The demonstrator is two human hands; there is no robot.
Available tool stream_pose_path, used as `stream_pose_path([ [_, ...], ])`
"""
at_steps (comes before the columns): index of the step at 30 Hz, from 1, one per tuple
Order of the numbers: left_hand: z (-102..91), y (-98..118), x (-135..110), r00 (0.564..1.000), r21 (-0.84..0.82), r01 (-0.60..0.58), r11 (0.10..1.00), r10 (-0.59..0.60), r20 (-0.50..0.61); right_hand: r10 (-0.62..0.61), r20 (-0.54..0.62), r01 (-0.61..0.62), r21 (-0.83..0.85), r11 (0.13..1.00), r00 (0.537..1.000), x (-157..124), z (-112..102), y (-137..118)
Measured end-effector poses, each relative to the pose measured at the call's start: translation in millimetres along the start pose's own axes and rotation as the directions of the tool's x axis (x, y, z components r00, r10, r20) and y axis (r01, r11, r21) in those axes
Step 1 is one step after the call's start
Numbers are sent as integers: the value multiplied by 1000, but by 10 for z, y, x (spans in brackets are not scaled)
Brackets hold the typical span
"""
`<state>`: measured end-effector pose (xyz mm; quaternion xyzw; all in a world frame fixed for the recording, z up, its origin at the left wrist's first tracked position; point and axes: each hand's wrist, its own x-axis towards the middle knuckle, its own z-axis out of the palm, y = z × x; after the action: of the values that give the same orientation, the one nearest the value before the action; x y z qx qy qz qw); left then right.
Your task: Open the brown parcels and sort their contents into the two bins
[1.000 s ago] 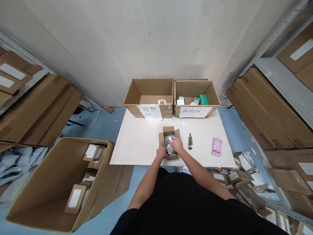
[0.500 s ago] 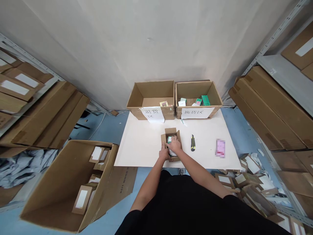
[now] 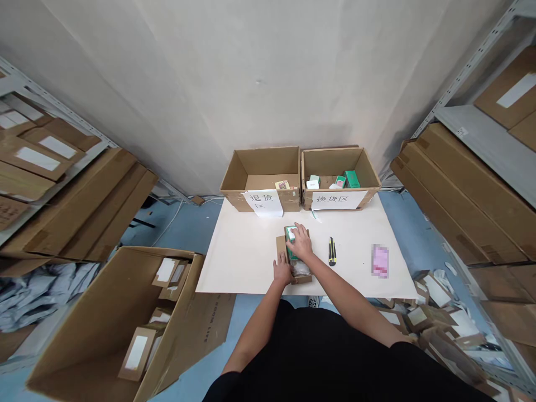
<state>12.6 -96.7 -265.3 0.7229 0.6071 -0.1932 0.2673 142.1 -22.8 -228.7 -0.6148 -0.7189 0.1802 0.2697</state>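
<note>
A small open cardboard box (image 3: 302, 279) rests near the front edge of the white table. My left hand (image 3: 282, 272) grips its left side near the front corner. From above, my right hand (image 3: 300, 244) has its fingers closed around a green box (image 3: 290, 250) with a white patch at its far end. That green box sits at the top of the cardboard box, partly covered by my right hand. Clear crumpled plastic (image 3: 300, 269) shows in the front of the cardboard box. To the right lies a yellow and black box cutter (image 3: 332, 252).
Two larger cartons with paper signs stand at the table's back: the left carton (image 3: 234, 187) and the right carton (image 3: 372, 181) hold small boxes. A blurred pink item (image 3: 380, 261) lies at the right. A big carton (image 3: 100, 335) with parcels stands on the floor, left.
My right hand has raised the green box in the cardboard box and moved slightly away from me, exposing more green and the plastic. My left hand stays at the box's left side.
</note>
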Motion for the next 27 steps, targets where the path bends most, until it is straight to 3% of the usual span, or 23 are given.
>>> stream_pose_path([
  [3, 70, -11, -67, 994, 11, -80, 997, 80, -69, -19, -42, 20, 39, 999, 999, 152, -274, -84],
  [6, 107, -155, -165, 979, -11, -141, 990, 138, -152, -16, -92, 20, 46, 999, 996, 256, -583, -29],
  [9, 59, -398, -251, 977, -28, -98, 995, 91, -192, 9, -150, -6, 21, 1000, 989, 301, -863, 180],
  [12, -28, -673, -301, 977, -25, -41, 999, 35, -208, 107, -202, -106, 17, 994, 974, 288, -972, 444],
  [15, -96, -955, -327, 974, 20, 1, 1000, 4, -228, 190, -173, -187, 34, 982, 966, 208, -813, 634],
  [21, -233, -1475, -407, 968, 46, 107, 993, -94, -233, 193, 23, -193, 6, 981, 981, -156, -42, 730],
  [24, -272, -1607, -480, 965, 5, 132, 991, -127, -229, 201, 89, -198, -35, 979, 976, -338, 223, 741],
  [27, -243, -1568, -553, 950, -57, 133, 989, -144, -276, 257, 91, -249, -96, 964, 962, -375, 302, 764],
])
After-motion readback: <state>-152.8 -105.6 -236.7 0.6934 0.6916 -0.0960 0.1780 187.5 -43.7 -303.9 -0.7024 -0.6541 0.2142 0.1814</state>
